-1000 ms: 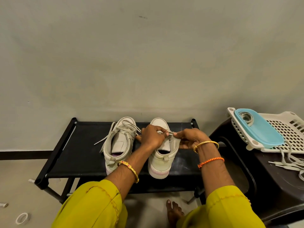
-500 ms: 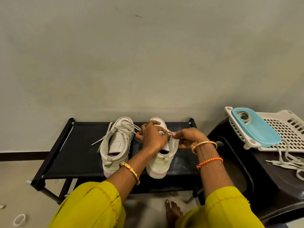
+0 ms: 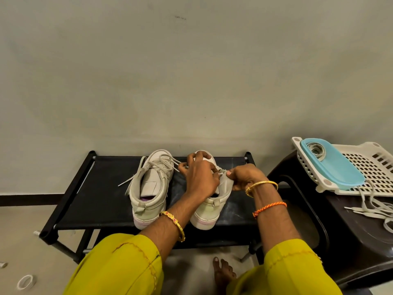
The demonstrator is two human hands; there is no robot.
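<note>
Squarely ahead, the unlaced sneaker [image 3: 209, 207] points toe-away — left hand [image 3: 200, 177] grips its upper, right hand [image 3: 244, 176] pinches the lace tip [image 3: 221, 171] at its right edge.

**Rack** [image 3: 106, 188]: matt black cloth deck, faintly scuffed; smooth black tube frame with bare metal rod ends.
**Laced shoe** [image 3: 148, 194], on the rack: off-white leather-look upper, smooth with low sheen; pale rubbery sole; flat woven cloth laces.
**Unlaced shoe** [image 3: 209, 207], on the rack: same smooth upper and sole.
**Stool** [image 3: 361, 241], right of the rack: dark brown moulded plastic, glossy.
**Basket** [image 3: 378, 167], right of the rack: white perforated plastic, matt.
**Lid** [image 3: 336, 167], right of the rack: pale blue plastic, smooth.
**Loose laces** [image 3: 372, 209], right of the rack: flat woven cloth.
**Bangle** [image 3: 261, 185], above the rack: polished gold-coloured metal.
**Sleeves** [image 3: 119, 267], in front of the rack: yellow matt cloth.
**Wall** [image 3: 191, 81], behind the rack: matt paint.
</note>
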